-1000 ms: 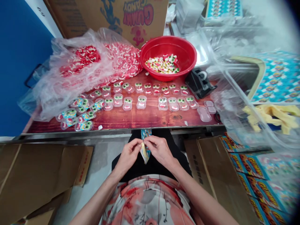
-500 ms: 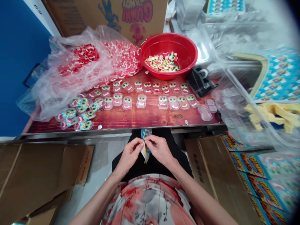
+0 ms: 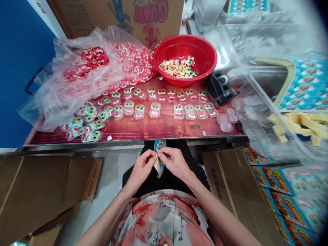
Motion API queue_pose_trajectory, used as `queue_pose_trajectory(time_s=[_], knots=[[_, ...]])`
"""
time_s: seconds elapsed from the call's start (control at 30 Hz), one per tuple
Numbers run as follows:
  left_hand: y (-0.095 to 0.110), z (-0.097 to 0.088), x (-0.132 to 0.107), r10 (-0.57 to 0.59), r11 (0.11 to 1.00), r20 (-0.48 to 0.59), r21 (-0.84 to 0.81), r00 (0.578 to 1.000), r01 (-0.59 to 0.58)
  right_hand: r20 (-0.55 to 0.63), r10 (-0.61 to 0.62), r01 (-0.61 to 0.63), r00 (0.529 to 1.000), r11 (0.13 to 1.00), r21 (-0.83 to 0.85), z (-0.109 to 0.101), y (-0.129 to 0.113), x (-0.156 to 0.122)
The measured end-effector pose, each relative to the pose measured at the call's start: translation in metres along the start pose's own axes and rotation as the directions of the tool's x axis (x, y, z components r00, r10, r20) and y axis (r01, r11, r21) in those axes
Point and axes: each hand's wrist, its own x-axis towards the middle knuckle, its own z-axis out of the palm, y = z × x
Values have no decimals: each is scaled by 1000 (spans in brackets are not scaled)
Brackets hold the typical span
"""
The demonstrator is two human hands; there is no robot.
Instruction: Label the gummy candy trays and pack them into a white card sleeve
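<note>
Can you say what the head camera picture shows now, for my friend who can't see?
The left hand and right hand pinch a blue-and-pale strip above a lap. On the table ahead are little clear trays of eye-and-mouth candies, with a red bowl and plastic bag behind, both holding candies.

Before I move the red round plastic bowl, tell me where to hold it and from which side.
Probably the near rim of the red round plastic bowl, coming from your side: it stands upright, that wide lip rising above the low clear packs before it. A clear bag of red-and-white candies crowds its left, a black angular plastic holder its right front.
</note>
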Motion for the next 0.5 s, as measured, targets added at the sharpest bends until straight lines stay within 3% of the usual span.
queue_pose_trajectory(time_s=[0.17,0.27,0.37,0.5], knots=[[3,3,-4,-8,1000,-11,-27,1000,7,-74,21,-22,997,1000,-10,8,-3,0],[0,3,-8,-57,997,-80,-59,995,52,-163,119,-95,980,985,143,15,1,-3],[-8,-1,-11,-96,994,-180,-67,979,85,-261,289,-167,921,898,407,9,10,-11],[-17,-13,-12,-107,993,-215,22,971,115,-456,343,-7,821,805,593,-26,8,-28]])
